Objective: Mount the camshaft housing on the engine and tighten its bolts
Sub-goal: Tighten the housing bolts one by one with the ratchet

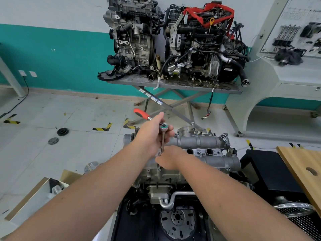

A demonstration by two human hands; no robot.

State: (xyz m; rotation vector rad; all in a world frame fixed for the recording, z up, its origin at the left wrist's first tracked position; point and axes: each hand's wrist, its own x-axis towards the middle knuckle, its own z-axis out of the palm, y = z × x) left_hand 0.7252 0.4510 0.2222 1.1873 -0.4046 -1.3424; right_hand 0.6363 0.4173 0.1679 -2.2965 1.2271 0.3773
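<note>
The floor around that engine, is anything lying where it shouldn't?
Yes. Two round parts, a black pulley-like disc and a flat grey disc, lie loose on the floor tiles left of the engine, away from any bench or box. They look like stray parts someone could step on.

No legible txt. White labels (150, 97) on scissor-lift strut and wall board (295, 11) print too small to read.

Ratchet (157, 126) (upright) amid housing (199, 141)
</note>
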